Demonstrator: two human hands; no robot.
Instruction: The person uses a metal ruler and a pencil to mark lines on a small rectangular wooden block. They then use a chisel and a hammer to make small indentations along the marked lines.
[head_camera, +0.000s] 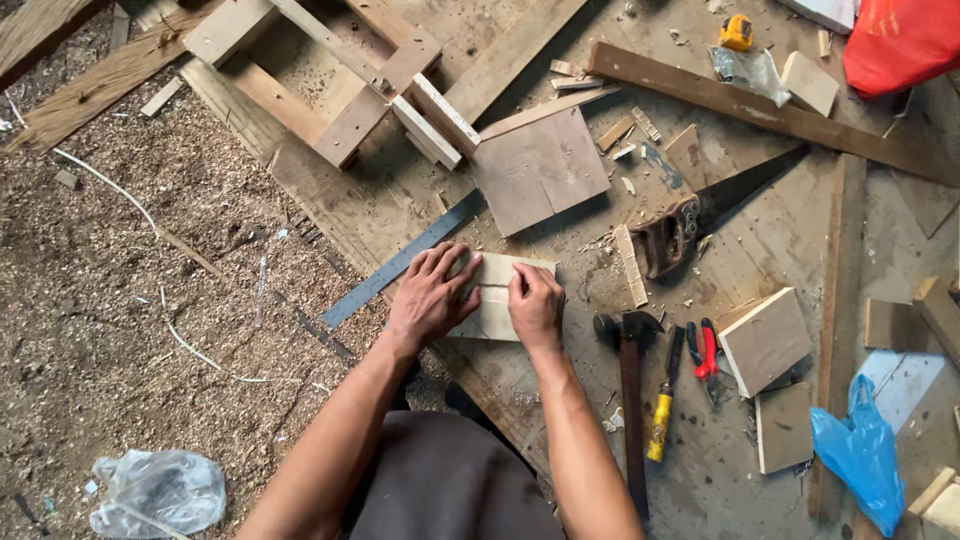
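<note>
A single head-worn camera looks almost straight down from above the person's own forearms, near enough that both arms enter from the bottom edge, and takes in the wooden work floor (760, 250) ahead and the sawdust-strewn ground (120, 300) to the left.

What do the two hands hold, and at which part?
Both press a pale rectangular wooden block flat on the floor: left hand covers its left end, right hand pinches its middle. Nothing is lifted.

Tool-strewn plywood floor (760, 250), sawdust (120, 300)
</note>
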